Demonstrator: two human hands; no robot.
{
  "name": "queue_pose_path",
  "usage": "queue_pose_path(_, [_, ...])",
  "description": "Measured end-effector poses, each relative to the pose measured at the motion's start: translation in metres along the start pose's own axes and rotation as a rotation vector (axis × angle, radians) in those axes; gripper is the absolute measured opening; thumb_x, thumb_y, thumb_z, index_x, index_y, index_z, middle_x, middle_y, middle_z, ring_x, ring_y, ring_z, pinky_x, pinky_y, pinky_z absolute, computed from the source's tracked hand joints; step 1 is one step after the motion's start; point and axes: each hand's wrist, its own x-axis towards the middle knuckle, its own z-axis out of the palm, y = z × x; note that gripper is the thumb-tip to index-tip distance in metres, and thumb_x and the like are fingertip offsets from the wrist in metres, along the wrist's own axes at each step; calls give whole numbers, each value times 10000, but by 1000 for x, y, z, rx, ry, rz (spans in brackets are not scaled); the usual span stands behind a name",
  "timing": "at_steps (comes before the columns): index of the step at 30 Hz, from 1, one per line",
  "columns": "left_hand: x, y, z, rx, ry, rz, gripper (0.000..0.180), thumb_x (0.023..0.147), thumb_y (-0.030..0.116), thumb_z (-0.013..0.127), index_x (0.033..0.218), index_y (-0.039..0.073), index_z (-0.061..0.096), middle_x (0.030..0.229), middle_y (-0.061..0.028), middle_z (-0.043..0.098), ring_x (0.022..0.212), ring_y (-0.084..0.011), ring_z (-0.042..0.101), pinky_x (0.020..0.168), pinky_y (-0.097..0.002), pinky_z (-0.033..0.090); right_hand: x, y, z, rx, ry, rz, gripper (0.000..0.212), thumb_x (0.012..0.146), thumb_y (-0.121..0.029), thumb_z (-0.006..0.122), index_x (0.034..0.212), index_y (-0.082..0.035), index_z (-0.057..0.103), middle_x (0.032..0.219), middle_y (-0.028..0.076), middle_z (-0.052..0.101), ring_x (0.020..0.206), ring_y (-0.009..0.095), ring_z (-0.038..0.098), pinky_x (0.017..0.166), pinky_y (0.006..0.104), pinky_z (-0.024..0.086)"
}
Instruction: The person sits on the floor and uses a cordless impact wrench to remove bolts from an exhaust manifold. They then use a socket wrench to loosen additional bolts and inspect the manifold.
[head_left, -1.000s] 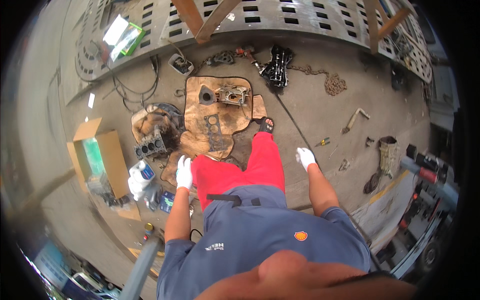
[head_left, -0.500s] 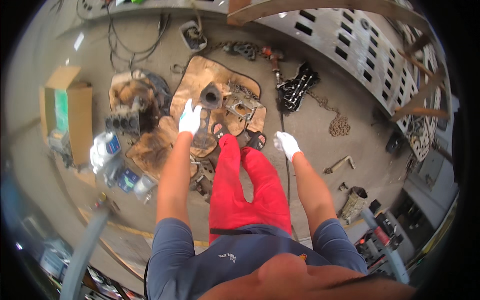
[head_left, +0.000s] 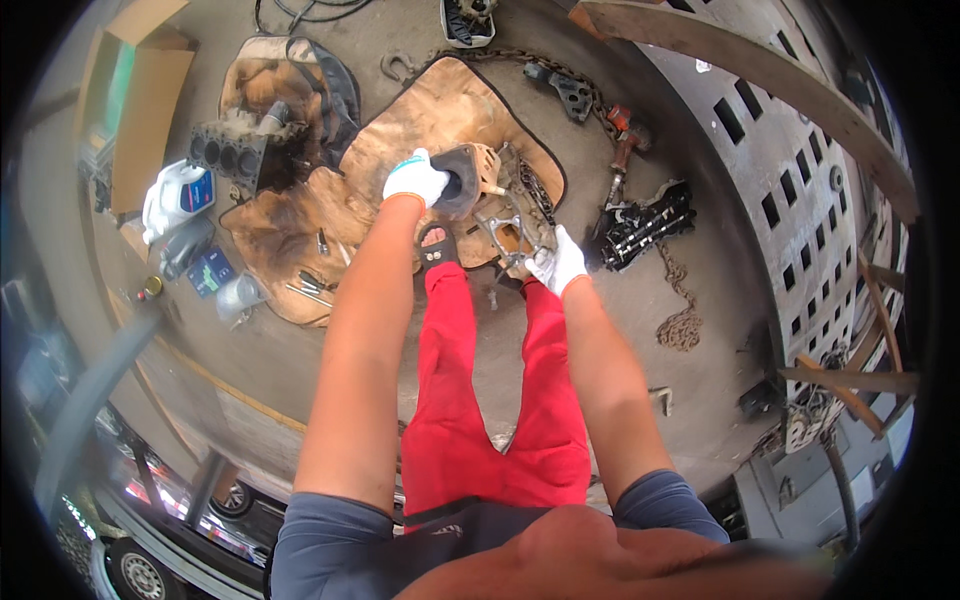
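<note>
Your left hand, in a white glove, is closed over the near rim of the dark, round-mouthed metal housing, which sits on the stained brown mat. Your right hand, also gloved, rests on the near edge of the lighter engine casting just right of that housing; whether those fingers have closed on it you cannot tell from here. Judging by how things lie, both parts are still down on the mat, so the handling looks barely begun, with the lifting or turning still ahead. Your feet and red trousers crowd the housing's near side. A cylinder block lies well left of it, small loose tools lie near-left, a black ribbed engine part and a chain lie to its right, and a red power tool sits far-right. The barest concrete floor is near-right of the housing, beside your right leg.
</note>
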Motion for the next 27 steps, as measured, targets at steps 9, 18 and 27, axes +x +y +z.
queue_pose_path(9, [-28,-15,33,-41,162,17,428,875,382,636,1144,59,721,1140,-231,736,1085,-404,696,969,-464,543,17,18,-3,-107,286,-241,439,1078,-544,501,1042,-114,583,651,25,544,493,160,531,513,369,547])
queue_pose_path(18, [-134,-80,140,-439,422,-131,455,889,370,678,1221,59,691,1143,-229,736,1095,-426,682,963,-484,535,-4,3,-18,-499,343,-419,516,1101,-474,456,848,-55,621,646,85,592,500,221,557,480,386,461])
queue_pose_path(27, [-293,-150,337,-1248,593,-574,483,911,223,716,1336,6,645,1216,-228,733,1106,-350,708,989,-402,533,-1,52,-14,-2069,-16,-1127,208,957,-150,553,1046,19,632,898,267,700,879,461,684,792,536,540])
